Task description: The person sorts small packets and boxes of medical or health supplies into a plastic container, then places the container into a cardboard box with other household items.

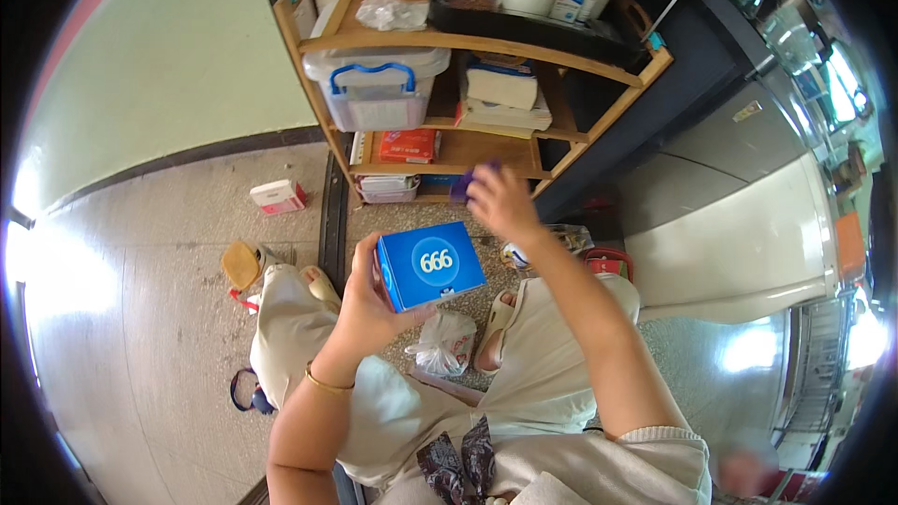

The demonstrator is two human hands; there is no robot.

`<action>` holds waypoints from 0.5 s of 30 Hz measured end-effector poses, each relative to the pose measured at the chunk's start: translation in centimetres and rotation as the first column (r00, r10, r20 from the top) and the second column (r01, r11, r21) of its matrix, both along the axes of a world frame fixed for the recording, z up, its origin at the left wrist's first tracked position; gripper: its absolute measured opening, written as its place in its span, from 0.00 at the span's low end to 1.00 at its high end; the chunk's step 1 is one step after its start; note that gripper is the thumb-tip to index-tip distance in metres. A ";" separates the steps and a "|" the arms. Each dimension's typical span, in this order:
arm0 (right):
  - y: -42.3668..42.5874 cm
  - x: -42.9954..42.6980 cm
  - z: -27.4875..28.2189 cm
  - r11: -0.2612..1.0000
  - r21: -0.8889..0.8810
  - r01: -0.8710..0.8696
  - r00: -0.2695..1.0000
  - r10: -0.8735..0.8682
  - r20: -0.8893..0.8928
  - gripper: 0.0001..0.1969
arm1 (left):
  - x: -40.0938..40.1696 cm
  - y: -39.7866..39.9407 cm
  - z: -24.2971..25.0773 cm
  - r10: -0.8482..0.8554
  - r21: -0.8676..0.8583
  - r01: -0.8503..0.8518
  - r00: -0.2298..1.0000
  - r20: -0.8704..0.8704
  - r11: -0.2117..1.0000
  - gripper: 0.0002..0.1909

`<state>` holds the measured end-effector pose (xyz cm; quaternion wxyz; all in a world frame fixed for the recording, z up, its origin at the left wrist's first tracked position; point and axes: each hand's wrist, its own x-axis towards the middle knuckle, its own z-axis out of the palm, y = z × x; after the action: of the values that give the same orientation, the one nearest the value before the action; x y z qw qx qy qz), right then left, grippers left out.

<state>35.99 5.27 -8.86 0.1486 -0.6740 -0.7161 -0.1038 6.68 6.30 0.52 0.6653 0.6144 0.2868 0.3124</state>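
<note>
My left hand (375, 301) is closed around a blue cardboard box (435, 263) with a light round emblem on its top, held above my lap. To the right and further forward, my right hand (499, 200) is blurred and has a dark purple cloth (475, 181) in its fingers, in front of the lowest part of a wooden shelf rack (456, 167). A red box (409, 146) lies on the shelf behind that hand. On the floor between my feet sits a tied white plastic bag (443, 344).
A clear storage bin (379, 88) with a blue handle and stacked books (508, 95) fill the middle shelf. A white and red box (278, 196) and a jar with a tan lid (242, 265) stand on the floor to the left. A pale cabinet (736, 245) stands at the right.
</note>
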 end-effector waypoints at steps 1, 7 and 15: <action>1.3 0.3 1.5 0.995 0.032 0.095 0.993 -0.097 0.061 0.18 | -0.5 0.2 0.2 0.027 -0.002 -0.027 1.000 -0.014 1.000 0.48; 0.6 -4.4 12.3 0.960 -0.086 -0.265 0.544 0.075 -0.836 0.28 | -1.9 0.4 0.8 0.075 -0.051 -0.071 0.994 0.077 0.996 0.52; -5.4 -11.6 16.0 0.896 -0.081 -0.438 0.757 0.318 -0.571 0.47 | -1.8 -0.2 1.6 -0.033 -0.038 0.039 0.989 0.142 0.999 0.49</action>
<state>24.36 -0.12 7.12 0.2916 -0.5276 -0.7723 0.2004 4.88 6.08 2.14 0.7017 0.5824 0.2341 0.3371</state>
